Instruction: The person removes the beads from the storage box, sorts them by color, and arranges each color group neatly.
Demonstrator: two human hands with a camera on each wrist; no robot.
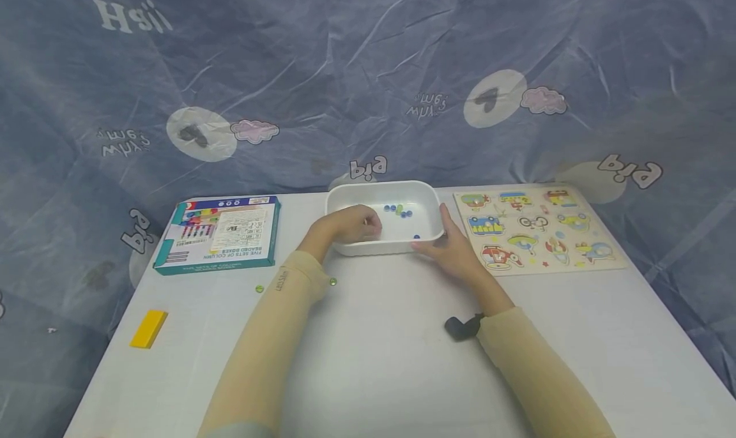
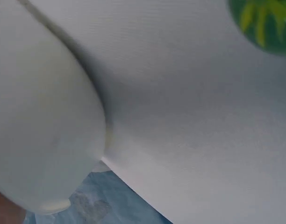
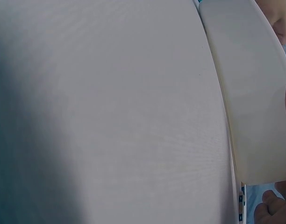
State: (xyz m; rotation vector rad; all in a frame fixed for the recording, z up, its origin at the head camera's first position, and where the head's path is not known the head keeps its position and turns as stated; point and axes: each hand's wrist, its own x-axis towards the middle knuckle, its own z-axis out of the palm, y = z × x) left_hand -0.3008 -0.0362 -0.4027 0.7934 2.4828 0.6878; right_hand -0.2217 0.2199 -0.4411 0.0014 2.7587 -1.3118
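Note:
A white tray (image 1: 385,249) stands near the far edge of the table, with several blue marbles (image 1: 406,214) and a greenish one (image 1: 399,209) in it. My left hand (image 1: 351,224) reaches over its left front rim, fingers curled down inside; I cannot tell if a marble is between the fingertips. At the right front corner my right hand (image 1: 454,249) grips the tray, thumb on the front and fingers along the side. Close to it lies another blue marble (image 1: 416,237). Two green marbles (image 1: 259,288) (image 1: 333,281) rest on the table by the left forearm.
To the left lies a boxed bead set (image 1: 230,234), with a yellow block (image 1: 149,329) nearer the front. A wooden picture puzzle board (image 1: 537,230) is right of the tray. Behind the table hangs a blue printed cloth (image 1: 368,87).

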